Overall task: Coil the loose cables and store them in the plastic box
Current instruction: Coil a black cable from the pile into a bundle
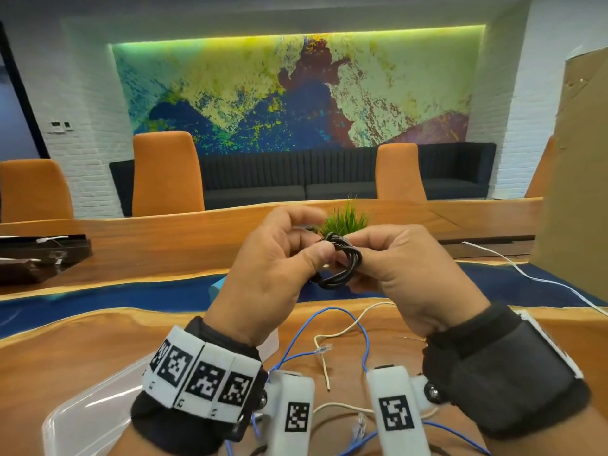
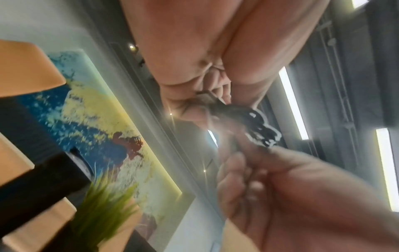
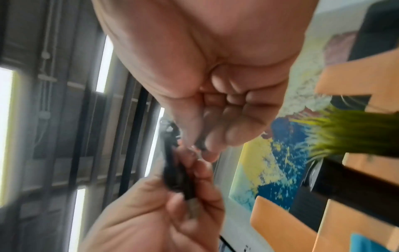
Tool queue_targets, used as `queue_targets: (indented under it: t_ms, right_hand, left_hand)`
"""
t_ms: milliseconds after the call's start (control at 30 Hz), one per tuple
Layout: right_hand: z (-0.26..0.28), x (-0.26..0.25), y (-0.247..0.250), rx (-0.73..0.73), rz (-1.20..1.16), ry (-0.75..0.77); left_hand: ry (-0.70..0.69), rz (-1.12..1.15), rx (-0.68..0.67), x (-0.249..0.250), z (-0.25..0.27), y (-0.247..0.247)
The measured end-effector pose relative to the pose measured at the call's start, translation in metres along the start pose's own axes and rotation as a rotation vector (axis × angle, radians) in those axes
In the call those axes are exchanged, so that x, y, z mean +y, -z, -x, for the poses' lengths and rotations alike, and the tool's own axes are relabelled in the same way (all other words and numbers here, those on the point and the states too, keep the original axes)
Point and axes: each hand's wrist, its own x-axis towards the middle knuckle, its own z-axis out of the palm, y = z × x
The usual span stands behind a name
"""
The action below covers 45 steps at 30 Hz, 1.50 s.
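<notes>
Two hands hold a coiled black cable (image 1: pixel 340 263) in the air above the counter (image 1: pixel 82 343): the left hand (image 1: pixel 273 274) pinches one side, the right hand (image 1: pixel 408 274) the other. A blue cable (image 1: pixel 365 337) and a cream cable (image 1: pixel 342 330) lie loose below, beside the clear plastic box (image 1: pixel 88 406).

1. 2 hands were up: the left hand (image 1: pixel 279 258) and the right hand (image 1: pixel 404 268).
2. 1 black cable coil (image 1: pixel 340 263) sat between them.
3. 3 loose cables lay on the tabletop (image 1: pixel 82 350): 1 blue cable (image 1: pixel 309 320), 1 cream cable (image 1: pixel 342 330), 1 white cable (image 1: pixel 513 268).
4. 1 clear plastic box (image 1: pixel 95 403).
5. 3 orange chairs, counting the nearest one (image 1: pixel 166 174).
6. 1 green plant (image 1: pixel 345 220).
</notes>
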Motion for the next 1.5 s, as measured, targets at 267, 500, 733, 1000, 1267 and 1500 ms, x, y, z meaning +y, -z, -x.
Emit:
queue_targets:
  t_ms: [267,500,733,1000,1267,1500]
  right_hand:
    - [-0.001,-0.003,0.007,-0.183,-0.284,-0.292]
    - [0.002,-0.012,0.012,-0.173,-0.359,-0.249]
    - [0.007,-0.018,0.002,-0.072,-0.112,0.037]
    - [-0.001,-0.004,0.008,-0.125,-0.299,-0.100]
    - [-0.003,-0.004,0.001,0.033,-0.080,0.041]
    - [-0.001,-0.003,0.003,-0.139,-0.450,-0.127]
  left_hand:
    - [-0.187,-0.490,-0.023,-0.007,0.001,0.000]
    - [-0.230,-0.633,0.052,-0.003,0.001,-0.003]
    - [0.125,0.043,0.203,0.003,-0.001,-0.005]
    - [0.541,0.702,0.129,-0.006,-0.003,-0.015]
    - [0.266,0.246,0.385,-0.010,-0.001,-0.027]
    - [0.477,0.719,0.271,-0.005,-0.001,-0.028]
